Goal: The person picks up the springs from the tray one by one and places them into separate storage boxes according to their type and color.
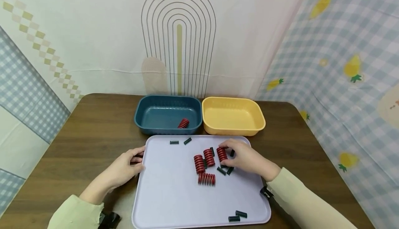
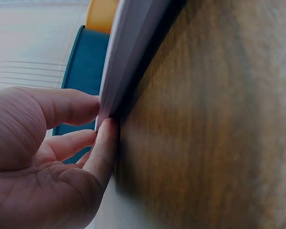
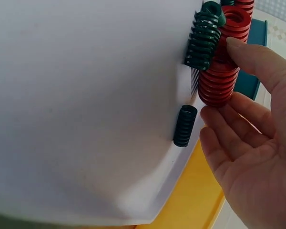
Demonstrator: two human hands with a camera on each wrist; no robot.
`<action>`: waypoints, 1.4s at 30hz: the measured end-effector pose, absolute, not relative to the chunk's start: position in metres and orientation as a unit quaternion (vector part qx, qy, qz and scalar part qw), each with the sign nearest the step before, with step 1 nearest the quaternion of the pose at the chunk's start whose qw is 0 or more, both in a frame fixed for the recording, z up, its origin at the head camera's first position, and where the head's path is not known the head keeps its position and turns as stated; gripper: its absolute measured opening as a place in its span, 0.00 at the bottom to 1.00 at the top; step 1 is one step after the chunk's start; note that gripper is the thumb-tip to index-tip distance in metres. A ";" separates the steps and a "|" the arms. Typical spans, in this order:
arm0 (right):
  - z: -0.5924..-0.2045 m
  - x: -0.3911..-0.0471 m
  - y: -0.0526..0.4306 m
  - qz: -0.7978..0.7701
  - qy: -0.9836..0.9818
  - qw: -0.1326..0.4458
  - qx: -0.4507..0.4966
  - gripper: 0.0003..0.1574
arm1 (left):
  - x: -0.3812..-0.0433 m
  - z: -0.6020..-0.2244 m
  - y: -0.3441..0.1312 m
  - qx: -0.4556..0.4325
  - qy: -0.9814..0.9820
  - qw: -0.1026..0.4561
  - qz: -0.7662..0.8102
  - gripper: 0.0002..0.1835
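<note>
On the white tray [image 1: 168,194], my right hand [image 1: 246,157] pinches a red coil spring [image 1: 221,155] between thumb and fingers. The right wrist view shows the thumb at one end of this spring [image 3: 218,87] and the fingertips at the other. Close by lie other red springs [image 1: 198,164], with small dark green springs [image 1: 221,170] among them. A dark green spring [image 3: 185,126] rests near the tray's edge in the right wrist view. At the tray's left rim, my left hand [image 1: 123,166] grips the edge, thumb [image 2: 76,107] on one side and fingers against the other.
Behind the tray stand a blue bin [image 1: 146,131] with a red spring [image 1: 183,123] inside and a yellow bin [image 1: 233,132]. Two green springs [image 1: 174,142] lie near the tray's far edge. Others [image 1: 234,218] lie at its near right corner. Everything sits on a brown wooden table [image 1: 78,135].
</note>
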State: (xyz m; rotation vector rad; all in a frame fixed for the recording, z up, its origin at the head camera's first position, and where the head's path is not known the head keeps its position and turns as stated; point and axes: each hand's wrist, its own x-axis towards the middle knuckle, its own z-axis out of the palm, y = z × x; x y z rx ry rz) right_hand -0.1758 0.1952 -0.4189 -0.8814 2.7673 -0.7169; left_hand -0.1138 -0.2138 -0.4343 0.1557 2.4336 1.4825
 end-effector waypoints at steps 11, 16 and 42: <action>-0.418 -0.178 0.194 -0.220 0.924 0.086 -0.299 0.33 | -0.114 -0.436 -0.214 0.054 0.846 0.142 0.511 0.34; -0.420 -0.179 0.194 -0.238 0.924 0.085 -0.287 0.30 | -0.114 -0.437 -0.213 0.052 0.847 0.143 0.509 0.34; -0.391 -0.228 0.076 -0.431 0.884 0.000 -0.184 0.30 | -0.114 -0.437 -0.214 0.052 0.845 0.147 0.512 0.34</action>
